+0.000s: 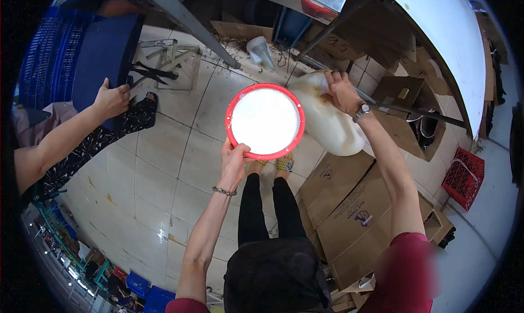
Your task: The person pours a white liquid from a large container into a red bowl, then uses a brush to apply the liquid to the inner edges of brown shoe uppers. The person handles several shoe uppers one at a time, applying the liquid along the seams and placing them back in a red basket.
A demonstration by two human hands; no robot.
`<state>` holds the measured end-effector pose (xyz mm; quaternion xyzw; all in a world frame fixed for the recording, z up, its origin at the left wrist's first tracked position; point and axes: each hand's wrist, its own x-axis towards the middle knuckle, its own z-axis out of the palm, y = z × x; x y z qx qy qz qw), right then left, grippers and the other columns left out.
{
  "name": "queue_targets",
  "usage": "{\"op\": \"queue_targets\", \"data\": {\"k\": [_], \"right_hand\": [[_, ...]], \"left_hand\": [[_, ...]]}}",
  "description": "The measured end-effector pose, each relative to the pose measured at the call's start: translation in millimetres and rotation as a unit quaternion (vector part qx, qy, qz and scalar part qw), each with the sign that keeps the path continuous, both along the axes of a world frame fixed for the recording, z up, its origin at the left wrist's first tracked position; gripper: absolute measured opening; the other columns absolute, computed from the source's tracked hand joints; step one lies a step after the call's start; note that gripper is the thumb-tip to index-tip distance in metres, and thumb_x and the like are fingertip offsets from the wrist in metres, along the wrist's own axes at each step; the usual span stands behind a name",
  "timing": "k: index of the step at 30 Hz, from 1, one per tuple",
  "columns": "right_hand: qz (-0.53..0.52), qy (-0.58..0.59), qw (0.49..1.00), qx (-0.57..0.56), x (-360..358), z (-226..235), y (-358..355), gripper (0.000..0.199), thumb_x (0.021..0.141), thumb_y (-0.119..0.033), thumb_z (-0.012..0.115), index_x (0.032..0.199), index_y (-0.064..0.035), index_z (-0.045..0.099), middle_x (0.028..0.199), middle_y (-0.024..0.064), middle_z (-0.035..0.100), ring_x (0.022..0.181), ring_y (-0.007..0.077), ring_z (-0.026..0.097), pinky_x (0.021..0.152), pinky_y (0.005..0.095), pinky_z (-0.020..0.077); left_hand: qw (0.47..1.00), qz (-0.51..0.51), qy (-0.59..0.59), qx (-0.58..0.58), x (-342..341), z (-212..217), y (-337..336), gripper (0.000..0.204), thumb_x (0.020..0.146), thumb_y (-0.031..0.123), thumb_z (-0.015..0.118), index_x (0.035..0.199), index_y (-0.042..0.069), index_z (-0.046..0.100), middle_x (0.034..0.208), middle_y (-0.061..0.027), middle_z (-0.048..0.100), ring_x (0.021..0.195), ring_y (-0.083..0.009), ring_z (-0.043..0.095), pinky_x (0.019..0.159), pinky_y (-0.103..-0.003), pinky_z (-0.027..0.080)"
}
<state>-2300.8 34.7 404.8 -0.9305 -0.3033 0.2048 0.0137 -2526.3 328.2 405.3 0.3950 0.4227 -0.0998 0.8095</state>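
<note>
My left hand (234,163) is closed on the near rim of a round red bowl (231,134), thumb on top. Inside the rim is a bright, even white that looks like liquid, with small white drops on the red edge. To the right, my right hand (343,94) is curled round the neck end of a large off-white plastic jug (335,128), which is stained brown near the top. The jug seems to lean or lie on the floor beside the bowl; its opening is hidden under my fingers.
Flat cardboard boxes (349,215) lie right of my legs. A red plastic basket (463,177) stands far right. Metal table legs (188,26) cross the far side. A translucent cup (260,54) is on the tiles. At left, another person's hand (113,99) touches a dark blue panel (106,56).
</note>
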Motion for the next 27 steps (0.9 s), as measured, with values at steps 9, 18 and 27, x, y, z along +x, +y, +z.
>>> {"op": "queue_targets", "data": {"k": [9, 18, 27], "right_hand": [[0.128, -0.026, 0.991, -0.004, 0.9, -8.0, 0.0, 0.067, 0.075, -0.019, 0.075, 0.131, 0.0074, 0.048, 0.119, 0.0195, 0.057, 0.118, 0.0345, 0.05, 0.1, 0.0488, 0.0406], [0.03, 0.025, 0.999, 0.032, 9.4, -27.5, -9.7, 0.068, 0.076, -0.007, 0.068, 0.139, -0.0041, 0.046, 0.123, 0.023, 0.05, 0.109, 0.044, 0.048, 0.093, 0.0508, 0.047], [0.023, 0.031, 0.998, -0.047, 26.5, -27.4, -3.6, 0.054, 0.086, -0.025, 0.069, 0.131, 0.0003, 0.052, 0.12, 0.0266, 0.054, 0.106, 0.0438, 0.056, 0.088, 0.0454, 0.0517]], "left_hand": [[0.999, -0.025, -0.016, 0.016, -12.7, -9.9, -5.3, 0.053, 0.08, -0.009, 0.05, 0.132, 0.0, 0.046, 0.115, -0.0177, 0.062, 0.093, -0.029, 0.07, 0.071, -0.042, 0.066], [0.999, -0.009, 0.03, 0.026, -17.3, 6.9, -6.6, 0.056, 0.078, -0.009, 0.049, 0.133, 0.0, 0.047, 0.113, -0.0154, 0.062, 0.088, -0.0248, 0.071, 0.066, -0.035, 0.066], [0.999, -0.011, 0.047, 0.011, -19.4, 10.9, -5.7, 0.055, 0.078, -0.009, 0.049, 0.133, -0.001, 0.046, 0.113, -0.0165, 0.062, 0.089, -0.0272, 0.071, 0.067, -0.039, 0.067]]}}
